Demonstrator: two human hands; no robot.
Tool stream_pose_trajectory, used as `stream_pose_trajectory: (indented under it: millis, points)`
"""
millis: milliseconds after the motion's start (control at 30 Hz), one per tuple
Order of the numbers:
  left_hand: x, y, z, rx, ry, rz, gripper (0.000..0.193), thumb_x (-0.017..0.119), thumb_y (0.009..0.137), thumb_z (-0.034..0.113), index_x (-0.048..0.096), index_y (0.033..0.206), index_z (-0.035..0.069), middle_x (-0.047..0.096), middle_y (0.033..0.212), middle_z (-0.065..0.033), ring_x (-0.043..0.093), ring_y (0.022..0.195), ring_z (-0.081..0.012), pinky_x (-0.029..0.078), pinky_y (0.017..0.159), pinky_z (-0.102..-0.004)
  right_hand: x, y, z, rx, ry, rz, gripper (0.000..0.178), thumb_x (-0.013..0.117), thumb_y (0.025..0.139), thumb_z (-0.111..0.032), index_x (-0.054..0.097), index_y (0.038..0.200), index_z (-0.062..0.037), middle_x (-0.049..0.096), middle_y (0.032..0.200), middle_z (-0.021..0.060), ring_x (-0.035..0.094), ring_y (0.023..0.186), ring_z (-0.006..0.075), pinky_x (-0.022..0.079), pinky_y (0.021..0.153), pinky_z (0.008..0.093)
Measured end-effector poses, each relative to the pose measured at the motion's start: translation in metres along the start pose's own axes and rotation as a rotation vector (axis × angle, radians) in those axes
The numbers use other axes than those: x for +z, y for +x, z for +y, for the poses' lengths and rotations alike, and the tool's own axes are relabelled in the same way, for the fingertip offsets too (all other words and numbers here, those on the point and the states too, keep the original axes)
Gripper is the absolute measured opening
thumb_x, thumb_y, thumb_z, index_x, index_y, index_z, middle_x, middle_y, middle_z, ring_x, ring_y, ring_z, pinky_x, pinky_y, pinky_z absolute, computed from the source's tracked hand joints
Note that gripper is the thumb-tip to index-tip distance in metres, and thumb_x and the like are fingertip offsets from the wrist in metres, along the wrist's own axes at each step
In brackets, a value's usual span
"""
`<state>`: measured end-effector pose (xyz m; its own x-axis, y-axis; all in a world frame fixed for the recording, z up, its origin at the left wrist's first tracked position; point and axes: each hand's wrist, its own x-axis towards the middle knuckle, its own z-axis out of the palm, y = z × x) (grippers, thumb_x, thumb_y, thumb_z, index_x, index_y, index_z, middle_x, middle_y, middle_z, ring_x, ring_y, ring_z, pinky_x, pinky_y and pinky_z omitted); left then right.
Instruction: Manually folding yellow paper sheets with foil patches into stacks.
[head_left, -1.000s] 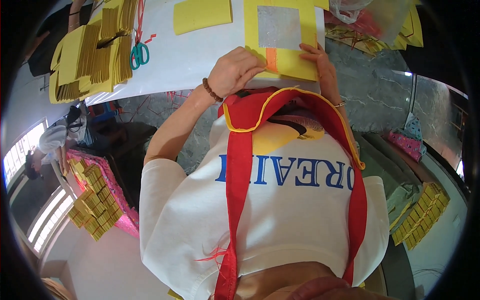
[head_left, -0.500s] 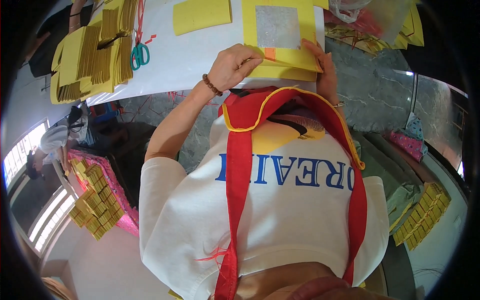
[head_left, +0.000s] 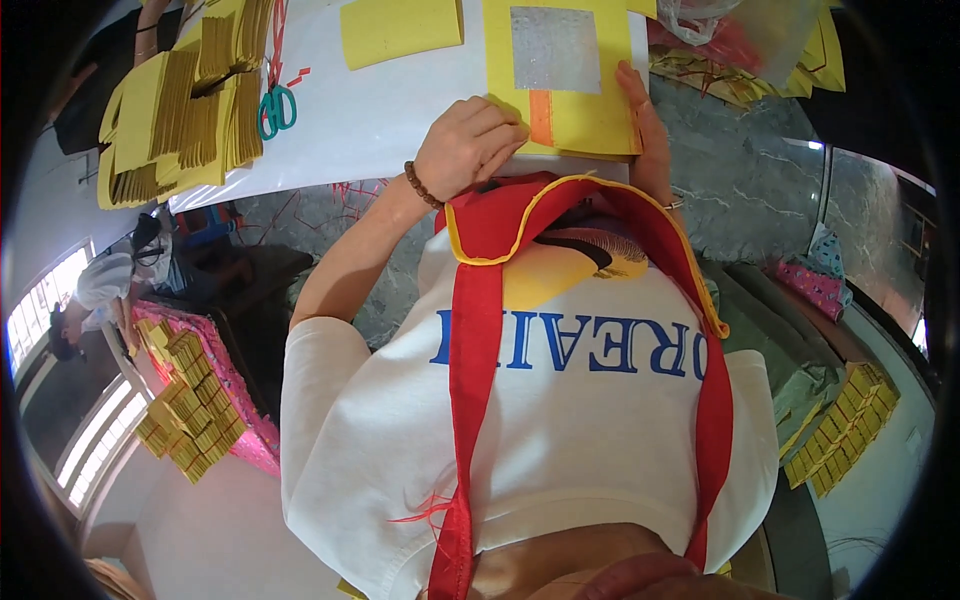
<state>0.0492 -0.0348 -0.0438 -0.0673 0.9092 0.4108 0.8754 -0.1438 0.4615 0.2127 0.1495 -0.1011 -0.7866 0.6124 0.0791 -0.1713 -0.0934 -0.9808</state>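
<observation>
With the left hand (head_left: 472,140), curls fingers together over the near left corner of the yellow card (head_left: 590,130); impossible to tell whether clamped or merely resting. With the right hand (head_left: 650,120), lies along the right edge, fingers stretched away from the body; clamped or loose, likewise impossible to tell. Sits at the right end of the white tabletop (head_left: 385,115), near edge facing the body, long axis unclear, far end cut off. From the silver-grey patch (head_left: 555,50), points an orange strip (head_left: 541,118) lengthwise bodyward. Slants the left forearm (head_left: 355,255) forward and inward. Farther left: teal-handled scissors (head_left: 289,108), then yellow stacks (head_left: 150,110).
</observation>
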Motion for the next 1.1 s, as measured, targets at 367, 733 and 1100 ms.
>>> stream_pose_trajectory:
  millis: [367, 733, 1100]
  points:
    - [0.004, -0.004, 0.002, 0.069, 0.107, 0.006, 0.022, 0.066, 0.070, 0.006, 0.062, 0.092, 0.006, 0.059, 0.094, -0.0072, 0.057, 0.084, -0.0245, 0.048, 0.070, -0.0332, -0.009, -0.001, 0.000, -0.114, -0.168, -0.057, 0.048, 0.027, 0.097, -0.034, 0.046, 0.130, -0.0037, 0.033, 0.143, 0.0107, 0.015, 0.138, 0.0256, 0.011, 0.111, 0.0370]
    - [-0.003, -0.001, -0.007, 0.138, 0.164, -0.154, 0.029, 0.060, 0.070, 0.007, 0.060, 0.099, 0.009, 0.059, 0.098, -0.0049, 0.057, 0.089, -0.0237, 0.048, 0.076, -0.0322, -0.014, -0.025, -0.018, -0.397, -1.000, -0.215, 0.028, 0.066, 0.078, -0.024, 0.063, 0.105, -0.0174, 0.052, 0.127, -0.0021, 0.036, 0.128, 0.0240, 0.025, 0.102, 0.0447]
    - [-0.002, 0.001, -0.004, 0.124, 0.099, -0.112, 0.022, 0.066, 0.074, 0.012, 0.060, 0.094, 0.006, 0.058, 0.096, -0.0080, 0.057, 0.088, -0.0252, 0.049, 0.075, -0.0324, -0.009, -0.026, -0.017, -0.400, -0.905, -0.189, 0.036, 0.068, 0.077, -0.025, 0.061, 0.110, -0.0132, 0.051, 0.128, 0.0040, 0.037, 0.128, 0.0267, 0.027, 0.101, 0.0442]
